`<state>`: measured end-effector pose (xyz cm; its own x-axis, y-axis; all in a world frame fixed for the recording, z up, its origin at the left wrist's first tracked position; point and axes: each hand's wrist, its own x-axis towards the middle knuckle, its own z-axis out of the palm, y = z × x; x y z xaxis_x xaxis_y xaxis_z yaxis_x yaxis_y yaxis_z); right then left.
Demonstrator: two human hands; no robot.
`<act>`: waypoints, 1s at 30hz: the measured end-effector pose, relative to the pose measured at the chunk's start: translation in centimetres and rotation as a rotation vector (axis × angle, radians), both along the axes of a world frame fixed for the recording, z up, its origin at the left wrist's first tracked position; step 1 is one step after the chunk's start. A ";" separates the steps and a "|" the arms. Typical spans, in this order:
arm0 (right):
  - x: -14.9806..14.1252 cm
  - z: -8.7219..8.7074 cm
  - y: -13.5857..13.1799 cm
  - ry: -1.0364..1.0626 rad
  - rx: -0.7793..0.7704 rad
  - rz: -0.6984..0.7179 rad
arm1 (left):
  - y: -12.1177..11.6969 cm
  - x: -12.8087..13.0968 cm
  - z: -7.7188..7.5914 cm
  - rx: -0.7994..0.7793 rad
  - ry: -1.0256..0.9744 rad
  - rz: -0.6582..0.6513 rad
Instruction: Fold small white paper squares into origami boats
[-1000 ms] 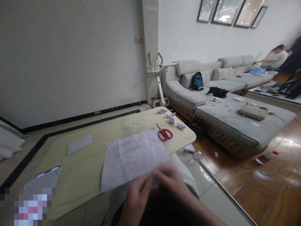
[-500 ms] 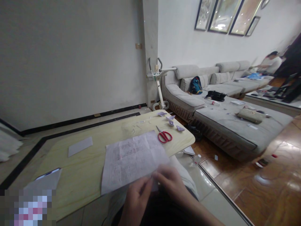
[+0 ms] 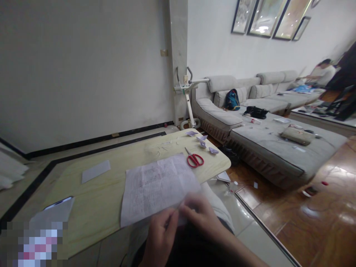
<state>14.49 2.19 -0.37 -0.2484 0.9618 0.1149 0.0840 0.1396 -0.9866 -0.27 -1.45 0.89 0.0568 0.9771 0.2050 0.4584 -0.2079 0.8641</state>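
My left hand (image 3: pixel 164 226) and my right hand (image 3: pixel 196 211) meet over my lap at the table's near edge, fingers pinched together. Between them is a small pale piece of paper (image 3: pixel 182 221), mostly covered by the fingers; its shape is unclear. The right hand is smeared by motion. Just beyond them, a large creased printed sheet (image 3: pixel 158 185) lies over the edge of the table. Red-handled scissors (image 3: pixel 195 160) rest at its far right corner, blades partly apart. Several small folded paper shapes (image 3: pixel 213 150) stand farther off on the right.
The pale yellow table (image 3: pixel 111 207) also carries a white paper (image 3: pixel 96 171), a phone-like object (image 3: pixel 58 203) and thin paper scraps (image 3: pixel 161 149). Right of it stand a grey sofa (image 3: pixel 267 155) with bags and a bottle (image 3: pixel 313 190) on the floor. Another person (image 3: pixel 325 74) sits far off.
My hands stay pinched together at the same spot, with the right hand's fingers shifting slightly. The view has tilted a little; objects on the table have not moved.
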 end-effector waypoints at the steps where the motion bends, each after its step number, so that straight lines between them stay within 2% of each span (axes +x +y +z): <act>1: 0.0 0.0 0.0 0.004 -0.013 0.005 | 0.0 0.0 0.0 0.007 0.019 0.000; 5: 0.0 -0.4 -0.1 0.028 -0.008 -0.011 | -0.1 0.1 -0.4 -0.004 0.107 0.014; 10: -0.1 -0.6 -0.1 0.050 0.005 -0.049 | -0.4 0.3 -0.9 -0.071 0.009 -0.005; 17: -0.2 0.1 -0.6 0.058 -0.094 0.114 | -0.6 0.1 -0.5 -0.082 -0.072 -0.039; 24: -0.4 0.2 -0.8 0.138 -0.088 0.132 | -0.8 0.2 -0.8 -0.153 -0.153 -0.018; 30: 0.0 -0.4 -0.7 0.135 -0.166 0.185 | -0.8 0.0 -0.8 -0.172 -0.180 -0.014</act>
<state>14.51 1.46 -0.73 -0.4149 0.9099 0.0035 -0.0619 -0.0243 -0.9978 -0.31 -2.30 0.09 0.0479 0.9979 0.0433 0.2921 -0.0554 0.9548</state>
